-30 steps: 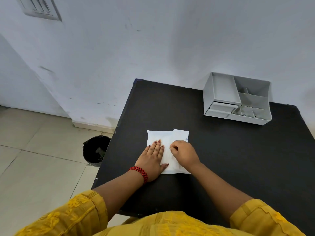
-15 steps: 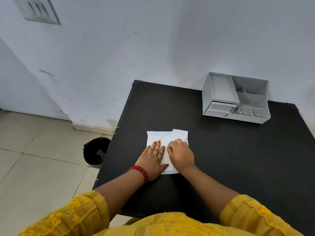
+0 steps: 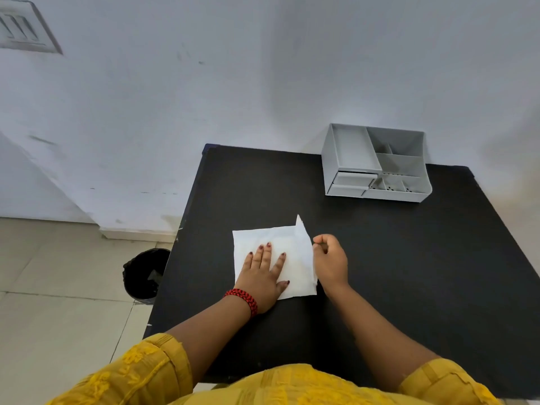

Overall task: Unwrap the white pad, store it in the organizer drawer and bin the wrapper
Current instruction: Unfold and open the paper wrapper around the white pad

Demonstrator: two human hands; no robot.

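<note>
- Bench (image 3: 380, 258): black top, pushed against the pale wall; carries the organizer and the wrapped pad.
- Organizer (image 3: 377, 165): grey plastic, at the bench's far edge against the wall. Open compartments on top, all look empty; small front cells have dotted floors. Two small drawers (image 3: 352, 182) stacked at its lower left front, the upper one looks slightly pulled out; contents can't be seen.
- Bin (image 3: 144, 273): black, round, on the tiled floor just left of the bench. A pale scrap sits inside; can't tell what it is.
- White pad (image 3: 289, 258): lies flat in its wrapper mid-bench, near the front, well apart from the organizer. Wrapper flap (image 3: 301, 229) on the right edge is lifted, its corner sticking up.
- Left hand (image 3: 263, 276): flat, fingers spread, palm pressing the pad's left half down; grips nothing. Red braided band on the wrist.
- Right hand (image 3: 330, 261): loosely curled at the pad's right edge, thumb and forefinger pinched beside the raised flap; can't tell if they actually hold it.
</note>
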